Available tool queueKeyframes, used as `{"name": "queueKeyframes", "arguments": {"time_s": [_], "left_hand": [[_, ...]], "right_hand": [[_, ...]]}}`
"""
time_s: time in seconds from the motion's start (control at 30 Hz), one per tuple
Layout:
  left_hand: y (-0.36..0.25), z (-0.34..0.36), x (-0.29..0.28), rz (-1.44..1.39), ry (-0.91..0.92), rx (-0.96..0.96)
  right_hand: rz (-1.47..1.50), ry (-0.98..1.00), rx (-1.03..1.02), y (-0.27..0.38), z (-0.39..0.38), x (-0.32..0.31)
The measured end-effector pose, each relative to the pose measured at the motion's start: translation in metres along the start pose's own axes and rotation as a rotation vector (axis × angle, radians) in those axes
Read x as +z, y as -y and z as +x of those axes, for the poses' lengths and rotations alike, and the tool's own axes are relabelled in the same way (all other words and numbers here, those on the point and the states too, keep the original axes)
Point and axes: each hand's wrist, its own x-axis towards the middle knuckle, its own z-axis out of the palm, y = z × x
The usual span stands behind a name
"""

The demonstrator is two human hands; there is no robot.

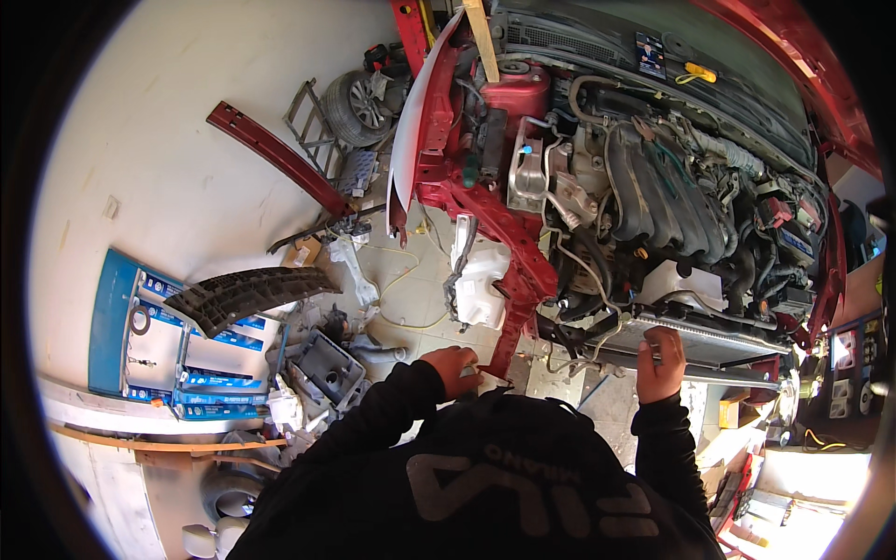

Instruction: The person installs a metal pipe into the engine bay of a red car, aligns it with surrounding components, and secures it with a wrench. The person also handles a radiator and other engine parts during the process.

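Note:
My left hand [450, 371] is closed, its fingers bent round by the lower end of a red metal body rail [511, 341]. A small pale edge shows beside its fingertips; what it grips is hidden. My right hand [661, 366] is raised just in front of the radiator [695, 343], its fingers loosely curled with the thumb apart and nothing visible in them. Between and beyond the hands lies the open engine bay, with a dark ribbed intake manifold [644, 191]. A white plastic reservoir [483, 283] hangs beside the red rail.
A red bumper beam [280, 159] and a wheel [357, 107] lean by the left wall. Nearer are a black curved plastic panel [247, 294], blue boxes [219, 397] and a grey plastic housing [327, 369]. A wooden prop [482, 42] stands at the fender; a yellow-handled tool [698, 72] lies beyond the engine.

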Motion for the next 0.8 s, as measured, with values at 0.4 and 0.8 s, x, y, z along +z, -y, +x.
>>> {"name": "queueKeyframes", "arguments": {"time_s": [0.4, 0.8], "left_hand": [[0.051, 0.012, -0.041, 0.107, 0.003, 0.044], [0.08, 0.053, -0.096, 0.103, 0.033, 0.166]], "right_hand": [[0.021, 0.253, -0.088, 0.063, 0.035, 0.058], [-0.149, 0.37, 0.05, 0.083, 0.048, 0.086]]}}
